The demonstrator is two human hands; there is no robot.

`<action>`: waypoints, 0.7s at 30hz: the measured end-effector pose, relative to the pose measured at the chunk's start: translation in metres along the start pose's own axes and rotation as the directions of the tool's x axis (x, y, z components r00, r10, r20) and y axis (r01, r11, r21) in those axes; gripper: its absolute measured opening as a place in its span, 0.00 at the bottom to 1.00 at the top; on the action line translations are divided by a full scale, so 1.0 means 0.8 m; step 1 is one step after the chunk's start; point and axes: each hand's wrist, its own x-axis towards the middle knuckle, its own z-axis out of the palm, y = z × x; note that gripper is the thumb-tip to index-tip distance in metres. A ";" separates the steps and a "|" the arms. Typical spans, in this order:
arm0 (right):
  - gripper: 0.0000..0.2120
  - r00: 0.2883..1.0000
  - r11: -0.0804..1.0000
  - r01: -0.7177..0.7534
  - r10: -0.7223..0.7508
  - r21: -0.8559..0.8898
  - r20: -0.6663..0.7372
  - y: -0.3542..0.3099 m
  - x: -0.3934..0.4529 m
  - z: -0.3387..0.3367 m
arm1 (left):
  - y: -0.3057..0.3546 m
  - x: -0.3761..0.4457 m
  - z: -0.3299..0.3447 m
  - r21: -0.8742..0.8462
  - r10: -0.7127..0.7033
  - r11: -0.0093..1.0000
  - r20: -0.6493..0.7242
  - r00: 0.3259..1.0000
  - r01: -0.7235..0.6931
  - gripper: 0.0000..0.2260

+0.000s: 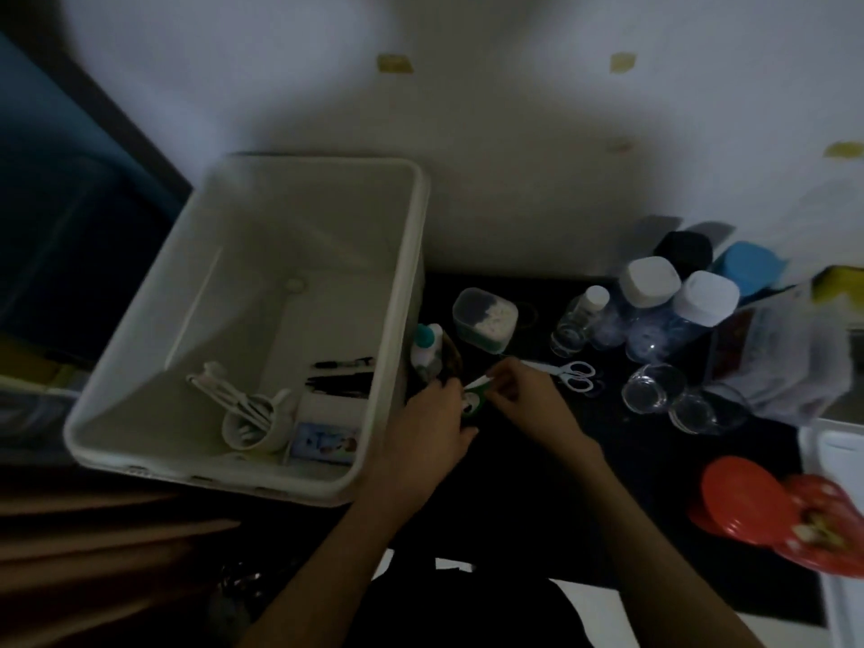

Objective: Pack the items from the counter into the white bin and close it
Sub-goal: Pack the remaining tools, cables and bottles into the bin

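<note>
Both your left hand (pixel 439 413) and right hand (pixel 523 395) pinch a small green-and-white item (pixel 474 399) between them (blurred, unidentifiable), held just beside the white bin (pixel 406 282) on the desk (pixel 537 460), presumably for packing next.

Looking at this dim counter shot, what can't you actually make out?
Head view only:
- Small green and white item: mostly covered by left hand and right hand; identity unclear.
- Red lidded container: blurred, cut off by right edge.
- Black pens inside white plastic bin: too dark to count.
- Bin's lid: none identifiable.
</note>
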 end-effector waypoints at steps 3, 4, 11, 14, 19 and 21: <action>0.17 0.999 0.999 0.042 -0.042 -0.009 0.008 -0.008 0.029 0.004 | -0.009 0.026 0.042 -0.018 -0.145 0.989 -0.060 0.988 0.145 0.26; 0.19 0.998 0.997 0.066 -0.066 -0.031 -0.001 -0.013 0.039 0.007 | -0.015 0.034 0.055 -0.043 -0.182 0.983 -0.103 0.978 0.178 0.29; 0.15 0.998 0.991 0.062 -0.059 -0.122 0.031 -0.018 0.089 0.043 | -0.051 0.061 0.112 -0.303 -0.278 0.933 -0.264 0.924 0.194 0.30; 0.11 0.999 0.993 0.013 -0.017 -0.120 -0.029 -0.011 0.091 0.054 | -0.054 0.055 0.117 -0.321 -0.273 0.930 -0.281 0.920 0.178 0.15; 0.07 0.982 0.999 0.005 -0.011 -0.031 -0.191 -0.002 0.079 0.043 | -0.057 0.052 0.119 -0.386 -0.309 0.904 -0.294 0.905 0.183 0.04; 0.06 0.977 1.000 0.006 -0.001 0.026 -0.214 -0.003 0.072 0.028 | -0.056 0.051 0.116 -0.395 -0.301 0.902 -0.293 0.908 0.172 0.05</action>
